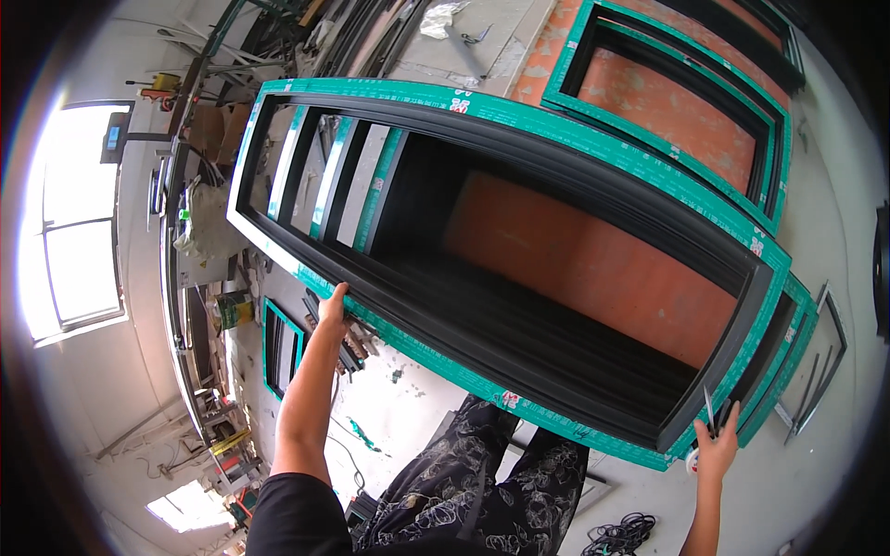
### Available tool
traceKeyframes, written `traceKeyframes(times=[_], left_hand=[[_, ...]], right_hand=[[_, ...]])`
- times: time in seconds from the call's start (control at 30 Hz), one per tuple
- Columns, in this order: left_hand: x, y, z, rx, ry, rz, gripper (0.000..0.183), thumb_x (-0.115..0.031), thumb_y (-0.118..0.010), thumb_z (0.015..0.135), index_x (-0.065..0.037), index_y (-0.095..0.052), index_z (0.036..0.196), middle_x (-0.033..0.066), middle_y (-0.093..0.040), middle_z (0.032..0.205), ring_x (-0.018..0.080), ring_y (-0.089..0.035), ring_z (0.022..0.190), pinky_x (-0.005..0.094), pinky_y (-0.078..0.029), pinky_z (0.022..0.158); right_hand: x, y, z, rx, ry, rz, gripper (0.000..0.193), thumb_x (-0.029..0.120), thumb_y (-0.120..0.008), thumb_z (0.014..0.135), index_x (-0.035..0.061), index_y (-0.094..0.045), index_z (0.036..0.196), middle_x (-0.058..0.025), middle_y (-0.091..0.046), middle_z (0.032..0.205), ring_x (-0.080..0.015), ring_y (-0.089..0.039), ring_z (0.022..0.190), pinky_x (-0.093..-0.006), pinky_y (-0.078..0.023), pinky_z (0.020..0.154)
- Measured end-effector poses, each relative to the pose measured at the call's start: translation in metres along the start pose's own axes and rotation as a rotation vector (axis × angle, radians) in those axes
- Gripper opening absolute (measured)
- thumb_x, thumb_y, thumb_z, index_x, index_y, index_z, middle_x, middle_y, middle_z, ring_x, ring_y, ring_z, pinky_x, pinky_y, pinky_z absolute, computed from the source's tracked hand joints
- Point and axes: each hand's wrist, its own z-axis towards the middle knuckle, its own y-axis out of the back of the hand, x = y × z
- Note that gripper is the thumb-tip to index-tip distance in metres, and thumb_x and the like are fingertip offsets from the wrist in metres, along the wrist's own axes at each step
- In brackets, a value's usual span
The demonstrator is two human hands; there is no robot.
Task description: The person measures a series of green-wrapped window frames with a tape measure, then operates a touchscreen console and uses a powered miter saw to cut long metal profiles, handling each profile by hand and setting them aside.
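A long window frame (556, 422), black inside with green protective film on its outer faces, lies slantwise in front of me. My left hand (334, 304) grips its near edge, thumb on top and the other fingers hidden beneath. At the frame's near right corner is my right hand (716, 449). Between its fingers sits a small tool with a pointed silver blade (709, 406) and a dark handle, perhaps scissors. Beside that hand, a small white and red round thing (692, 461) shows partly, and I cannot tell whether it is held.
Another green-filmed frame (672, 153) lies at the far right. A thin metal frame (828, 371) leans farther right. Coiled black cable (619, 535) rests on the floor near my legs. A small green frame (281, 347) stands at left, near a cluttered workbench (199, 408).
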Motion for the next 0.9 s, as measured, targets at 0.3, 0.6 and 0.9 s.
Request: traceKeyframes(times=[0.3,0.6,0.9], left_hand=[[-0.003,-0.006,-0.032,-0.034,-0.059,0.005,0.042,-0.025,-0.071,0.081,0.001,-0.056,0.112,0.0118,-0.065,0.096,0.0286,-0.066,0.081,0.0522,-0.057,0.070],[0.016,-0.030,-0.027,0.095,-0.094,-0.110,0.041,-0.028,-0.073,0.083,-0.001,-0.058,0.109,0.0100,-0.064,0.091,0.0246,-0.063,0.072,0.0389,-0.052,0.054],[0.009,-0.111,-0.089,-0.255,-0.359,0.078,0.054,-0.028,-0.079,0.071,0.011,-0.062,0.104,0.0188,-0.067,0.096,0.0296,-0.065,0.080,0.0379,-0.051,0.078]], right_hand=[[0.054,0.022,0.034,0.118,-0.176,-0.330,0.061,0.042,-0.080,0.068,-0.0060,-0.055,0.096,-0.0269,-0.065,0.095,-0.0421,-0.064,0.090,-0.0448,-0.050,0.078],[0.032,0.014,0.046,0.104,-0.167,-0.397,0.064,0.045,-0.076,0.072,-0.0087,-0.055,0.099,-0.0293,-0.064,0.096,-0.0444,-0.062,0.093,-0.0473,-0.049,0.080],[-0.003,0.065,0.083,0.088,-0.104,-0.298,0.058,0.045,-0.075,0.074,-0.0080,-0.056,0.088,-0.0274,-0.063,0.082,-0.0419,-0.063,0.076,-0.0437,-0.048,0.071]])
